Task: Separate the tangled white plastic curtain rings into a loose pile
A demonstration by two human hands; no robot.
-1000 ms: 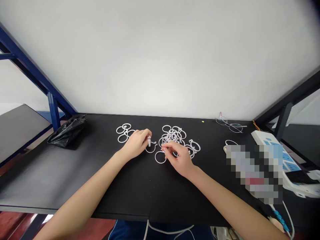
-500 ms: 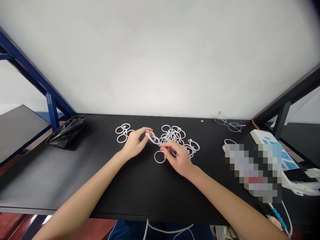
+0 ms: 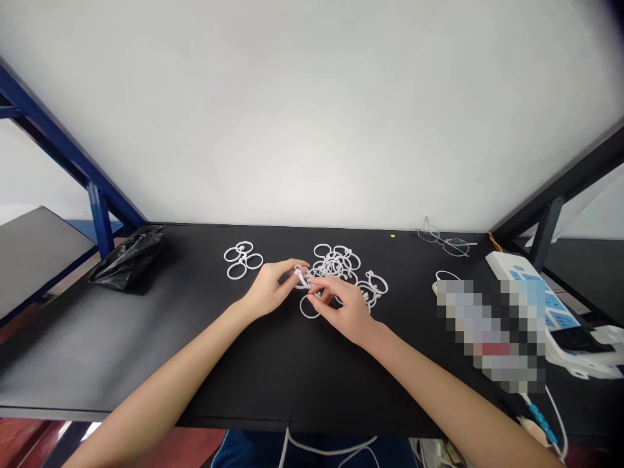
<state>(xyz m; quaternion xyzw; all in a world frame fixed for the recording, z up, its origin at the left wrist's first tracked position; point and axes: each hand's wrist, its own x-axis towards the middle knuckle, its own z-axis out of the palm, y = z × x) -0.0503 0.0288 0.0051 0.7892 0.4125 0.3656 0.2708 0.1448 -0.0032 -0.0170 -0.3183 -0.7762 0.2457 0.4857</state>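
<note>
My left hand [image 3: 273, 286] and my right hand [image 3: 344, 305] meet over a black table [image 3: 146, 338]. Both pinch the same white plastic ring [image 3: 303, 278] between their fingertips. Just beyond my right hand lies a tangled pile of white rings [image 3: 344, 266]. One loose ring [image 3: 310, 307] lies flat under my right hand's fingers. A small group of white rings [image 3: 240, 259] sits apart, to the left of my left hand.
A crumpled black bag [image 3: 129, 258] lies at the table's far left. Glasses [image 3: 443, 240] rest at the back right. A white power strip [image 3: 550, 305] and cables sit at the right edge. Blue metal frame posts [image 3: 100, 221] stand at the left.
My left hand lifted its ring off the table and carried it right. It now meets my right hand, which stayed by the pile.
</note>
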